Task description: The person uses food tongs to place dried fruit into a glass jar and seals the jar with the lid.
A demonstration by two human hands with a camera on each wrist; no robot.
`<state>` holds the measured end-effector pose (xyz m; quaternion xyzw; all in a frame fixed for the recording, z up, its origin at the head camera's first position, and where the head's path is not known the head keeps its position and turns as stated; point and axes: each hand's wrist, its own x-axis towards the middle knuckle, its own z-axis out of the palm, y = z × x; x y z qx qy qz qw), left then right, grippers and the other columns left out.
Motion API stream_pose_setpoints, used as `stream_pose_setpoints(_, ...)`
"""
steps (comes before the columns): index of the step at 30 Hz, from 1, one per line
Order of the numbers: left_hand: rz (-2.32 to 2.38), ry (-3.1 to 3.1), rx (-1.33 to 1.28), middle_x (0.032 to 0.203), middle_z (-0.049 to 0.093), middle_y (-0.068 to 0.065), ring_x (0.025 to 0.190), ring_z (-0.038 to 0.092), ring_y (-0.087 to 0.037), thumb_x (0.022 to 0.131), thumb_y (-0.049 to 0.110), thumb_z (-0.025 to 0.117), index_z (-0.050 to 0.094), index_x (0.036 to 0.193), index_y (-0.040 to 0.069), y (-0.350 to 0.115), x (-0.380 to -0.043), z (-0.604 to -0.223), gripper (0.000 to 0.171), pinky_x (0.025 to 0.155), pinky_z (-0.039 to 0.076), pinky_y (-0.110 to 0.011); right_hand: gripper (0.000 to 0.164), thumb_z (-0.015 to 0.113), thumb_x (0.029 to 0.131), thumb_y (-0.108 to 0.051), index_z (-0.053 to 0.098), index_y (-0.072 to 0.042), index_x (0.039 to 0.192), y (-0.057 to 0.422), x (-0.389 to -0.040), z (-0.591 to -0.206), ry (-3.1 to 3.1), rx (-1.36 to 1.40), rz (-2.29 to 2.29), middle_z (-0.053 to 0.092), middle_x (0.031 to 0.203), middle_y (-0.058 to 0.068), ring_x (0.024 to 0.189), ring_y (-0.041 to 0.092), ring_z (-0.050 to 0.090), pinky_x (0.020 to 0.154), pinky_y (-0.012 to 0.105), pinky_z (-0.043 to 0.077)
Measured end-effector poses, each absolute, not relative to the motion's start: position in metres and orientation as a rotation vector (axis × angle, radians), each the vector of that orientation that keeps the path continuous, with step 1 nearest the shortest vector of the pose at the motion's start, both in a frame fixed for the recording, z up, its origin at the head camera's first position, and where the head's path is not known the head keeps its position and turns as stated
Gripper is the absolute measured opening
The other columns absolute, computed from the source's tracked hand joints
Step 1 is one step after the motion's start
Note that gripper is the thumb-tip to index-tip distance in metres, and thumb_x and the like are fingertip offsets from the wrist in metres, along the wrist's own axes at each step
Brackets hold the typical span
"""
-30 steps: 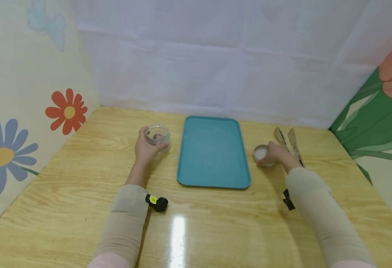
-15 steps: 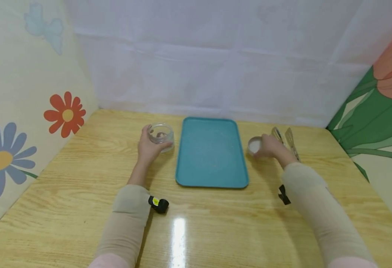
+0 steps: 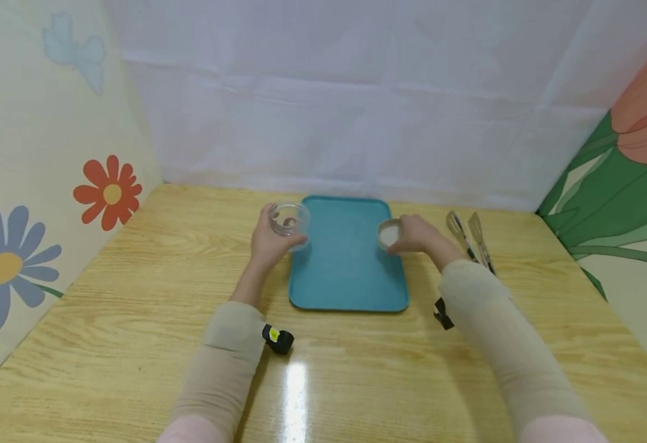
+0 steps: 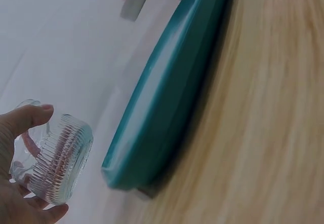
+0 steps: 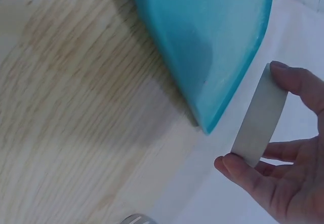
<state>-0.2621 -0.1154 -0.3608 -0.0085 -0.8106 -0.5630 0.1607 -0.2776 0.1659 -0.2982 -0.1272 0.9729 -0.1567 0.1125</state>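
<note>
My left hand (image 3: 268,243) grips a clear ribbed glass bowl (image 4: 63,158), thumb on one side and fingers on the other. Something pinkish-brown lies inside the bowl; its kind is not clear. Over the left edge of the blue tray (image 3: 348,271), the bowl is held up off the table. My right hand (image 3: 419,235) pinches a small round shallow dish (image 5: 259,117) by its rim, with a pale beige side and a white inside (image 3: 390,234). That dish hangs above the tray's right edge. A gap lies between the two hands.
Two metal kitchen tools with dark handles, perhaps a pair of tongs (image 3: 457,227) and a slotted one (image 3: 477,229), lie right of the tray. The wooden table (image 3: 357,369) meets a white cloth (image 3: 334,135) at the back. Painted panels flank both sides.
Both hands have lifted what they hold and moved inward over the tray. The glass bowl has gone right, the small dish left. Tray and metal tools stay put.
</note>
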Motion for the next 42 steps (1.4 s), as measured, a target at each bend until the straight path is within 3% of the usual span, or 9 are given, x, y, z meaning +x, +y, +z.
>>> stream_pose_setpoints(10,-1.572,-2.374,-0.099,0.12,0.044,-0.016,0.104,0.044,-0.028,0.056,0.018,0.081,0.034,0.128,0.009,-0.087,-0.261,-0.362,0.086,0.086,0.035,-0.037,0.056,0.074,0.059,-0.031,0.056,0.002,0.1,0.135,-0.285,-0.299,2.865,-0.474,-0.397,0.057,0.084,0.013,0.074,0.025,0.052,0.064,0.037,0.043)
stream_pose_setpoints(18,-1.537,-2.395,-0.145,0.118,0.047,-0.016,0.103,0.044,-0.026,0.053,0.018,0.082,0.036,0.127,0.008,-0.07,-0.261,-0.368,0.087,0.086,0.035,-0.037,0.05,0.075,0.061,-0.027,0.055,0.0,0.098,0.116,-0.28,-0.293,2.851,-0.442,-0.365,0.056,0.087,0.01,0.079,0.024,0.051,0.069,0.037,0.043)
stream_pose_setpoints(28,-1.508,-2.419,-0.192,0.115,0.049,-0.017,0.101,0.046,-0.027,0.052,0.018,0.082,0.038,0.124,0.008,-0.061,-0.26,-0.372,0.085,0.085,0.036,-0.038,0.049,0.074,0.059,-0.029,0.053,-0.001,0.093,0.112,-0.275,-0.285,2.859,-0.472,-0.283,0.054,0.084,0.008,0.074,0.023,0.05,0.064,0.036,0.043)
stream_pose_setpoints(32,-1.499,-2.413,-0.201,0.115,0.049,-0.017,0.1,0.046,-0.027,0.052,0.018,0.082,0.038,0.124,0.007,-0.059,-0.26,-0.371,0.085,0.084,0.036,-0.038,0.058,0.074,0.06,-0.029,0.05,0.001,0.104,0.113,-0.276,-0.279,2.863,-0.465,-0.266,0.054,0.093,0.011,0.08,0.025,0.05,0.068,0.038,0.043)
stream_pose_setpoints(37,-1.484,-2.413,-0.208,0.115,0.049,-0.018,0.101,0.046,-0.027,0.052,0.018,0.082,0.037,0.125,0.004,-0.058,-0.259,-0.371,0.086,0.085,0.036,-0.038,0.087,0.073,0.062,-0.031,0.029,0.003,0.129,0.115,-0.278,-0.271,2.873,-0.504,-0.318,0.044,0.119,0.018,0.101,0.031,0.044,0.082,0.043,0.038)
stream_pose_setpoints(42,-1.49,-2.429,-0.219,0.115,0.049,-0.017,0.1,0.046,-0.027,0.053,0.02,0.082,0.037,0.125,0.006,-0.057,-0.258,-0.371,0.085,0.083,0.037,-0.039,0.098,0.074,0.064,-0.031,0.016,0.001,0.135,0.115,-0.281,-0.265,2.878,-0.55,-0.487,0.034,0.129,0.02,0.113,0.032,0.035,0.091,0.043,0.031)
